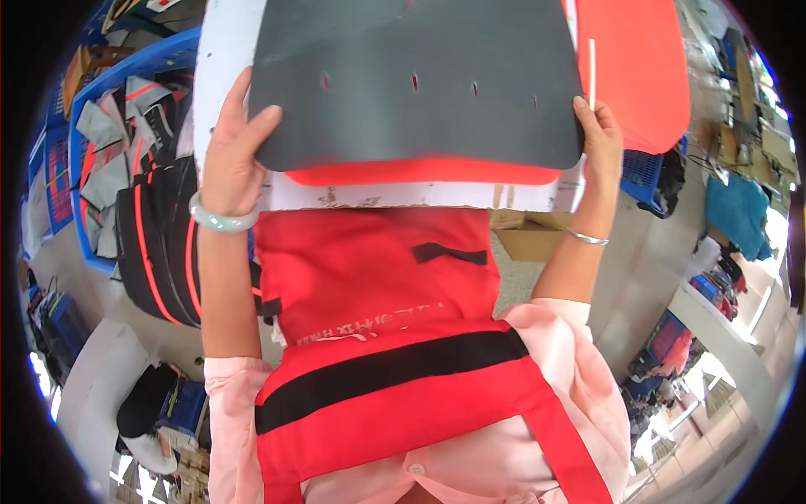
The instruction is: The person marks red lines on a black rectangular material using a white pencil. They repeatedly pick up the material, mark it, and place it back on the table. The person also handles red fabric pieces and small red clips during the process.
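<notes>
Blue crate (151, 57): holding grey, black and red pieces at far left.
Striped cloth (164, 239): lying nearer, black with red lines.
Left hand (235, 155): wearing a pale bangle (222, 220) and grasping the dark panel's near left corner, thumb on top.
Dark panel (378, 126): spanning the middle between both hands, showing a row of slits and overlapping a red sheet (420, 175) on the white surface (403, 199).
Red apron (378, 269): hanging on the person, near middle.
Right hand (603, 147): pinching the panel's right edge, wearing a silver bangle (587, 238).
Pale strip (592, 71): lying just beyond this hand.
Teal cloth (739, 214): resting at right.
</notes>
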The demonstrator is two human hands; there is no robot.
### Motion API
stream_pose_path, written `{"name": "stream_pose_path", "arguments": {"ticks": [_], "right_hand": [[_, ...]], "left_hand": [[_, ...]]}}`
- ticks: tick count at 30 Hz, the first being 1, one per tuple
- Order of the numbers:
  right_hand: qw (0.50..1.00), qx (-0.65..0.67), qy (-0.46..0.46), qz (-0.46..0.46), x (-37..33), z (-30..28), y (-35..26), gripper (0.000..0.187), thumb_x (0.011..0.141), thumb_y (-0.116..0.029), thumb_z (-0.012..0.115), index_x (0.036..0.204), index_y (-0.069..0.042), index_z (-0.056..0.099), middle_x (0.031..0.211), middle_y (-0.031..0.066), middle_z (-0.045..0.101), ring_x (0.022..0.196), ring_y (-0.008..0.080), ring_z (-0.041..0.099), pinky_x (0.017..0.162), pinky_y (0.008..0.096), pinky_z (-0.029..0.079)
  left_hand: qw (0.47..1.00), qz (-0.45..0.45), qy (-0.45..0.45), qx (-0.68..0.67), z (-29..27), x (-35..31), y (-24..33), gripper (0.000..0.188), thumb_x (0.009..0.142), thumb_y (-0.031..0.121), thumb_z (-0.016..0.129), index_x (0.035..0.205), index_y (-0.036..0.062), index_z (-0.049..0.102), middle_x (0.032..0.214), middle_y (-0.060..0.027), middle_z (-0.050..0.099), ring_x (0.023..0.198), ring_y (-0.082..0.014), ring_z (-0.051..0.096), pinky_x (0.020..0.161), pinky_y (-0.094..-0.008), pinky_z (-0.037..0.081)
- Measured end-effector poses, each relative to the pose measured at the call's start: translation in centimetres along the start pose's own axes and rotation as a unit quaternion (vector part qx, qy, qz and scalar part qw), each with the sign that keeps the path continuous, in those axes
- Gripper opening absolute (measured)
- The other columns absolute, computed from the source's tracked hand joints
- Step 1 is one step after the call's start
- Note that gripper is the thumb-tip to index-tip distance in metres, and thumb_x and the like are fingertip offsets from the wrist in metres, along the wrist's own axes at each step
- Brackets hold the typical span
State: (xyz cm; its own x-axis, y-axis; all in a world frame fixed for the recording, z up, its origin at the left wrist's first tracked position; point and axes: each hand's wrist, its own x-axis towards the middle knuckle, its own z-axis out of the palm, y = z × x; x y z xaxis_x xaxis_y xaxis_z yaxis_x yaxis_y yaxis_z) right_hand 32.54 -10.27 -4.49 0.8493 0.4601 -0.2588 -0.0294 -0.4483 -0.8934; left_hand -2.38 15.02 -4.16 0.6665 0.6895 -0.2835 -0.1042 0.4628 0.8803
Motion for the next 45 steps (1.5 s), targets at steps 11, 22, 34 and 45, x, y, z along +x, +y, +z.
{"name": "stream_pose_path", "arguments": {"ticks": [11,22,34,45], "right_hand": [[0.967,-0.215,0.059,-0.125,-0.3,0.9,2.8,0.031,0.095,-0.028,0.061,0.099,0.002,0.062,0.071,-0.0043,0.047,0.065,0.0051,0.039,0.057,0.0222,0.033],[0.929,-0.318,0.106,-0.153,-1.7,1.4,2.6,0.037,0.097,-0.032,0.056,0.111,0.002,0.061,0.092,0.009,0.065,0.081,0.0151,0.058,0.076,0.0287,0.047],[0.893,-0.383,0.148,-0.183,-2.5,2.0,2.9,0.035,0.097,-0.031,0.056,0.111,0.001,0.061,0.09,0.0101,0.065,0.075,0.018,0.059,0.071,0.0303,0.048],[0.883,-0.389,0.148,-0.216,-2.7,2.1,3.0,0.034,0.097,-0.031,0.054,0.107,0.001,0.062,0.072,0.0156,0.062,0.061,0.0263,0.06,0.062,0.037,0.047]], "left_hand": [[0.789,0.24,0.023,0.565,-2.4,-5.1,-1.5,0.06,0.074,0.011,0.077,0.131,0.0081,0.057,0.127,-0.0125,0.06,0.121,-0.0277,0.053,0.096,-0.0353,0.042],[0.732,0.234,0.054,0.637,-3.0,-6.6,-3.7,0.058,0.078,0.034,0.074,0.129,0.011,0.06,0.138,-0.007,0.054,0.134,-0.0312,0.042,0.109,-0.0473,0.027],[0.747,0.241,0.081,0.614,-3.1,-7.1,-4.4,0.052,0.078,0.031,0.074,0.126,0.0136,0.062,0.137,-0.0028,0.056,0.134,-0.0269,0.042,0.11,-0.0464,0.026],[0.767,0.208,0.085,0.601,-2.5,-7.0,-3.4,0.046,0.076,0.025,0.075,0.12,0.0129,0.065,0.132,-0.0044,0.059,0.132,-0.0279,0.044,0.108,-0.0487,0.025]]}}
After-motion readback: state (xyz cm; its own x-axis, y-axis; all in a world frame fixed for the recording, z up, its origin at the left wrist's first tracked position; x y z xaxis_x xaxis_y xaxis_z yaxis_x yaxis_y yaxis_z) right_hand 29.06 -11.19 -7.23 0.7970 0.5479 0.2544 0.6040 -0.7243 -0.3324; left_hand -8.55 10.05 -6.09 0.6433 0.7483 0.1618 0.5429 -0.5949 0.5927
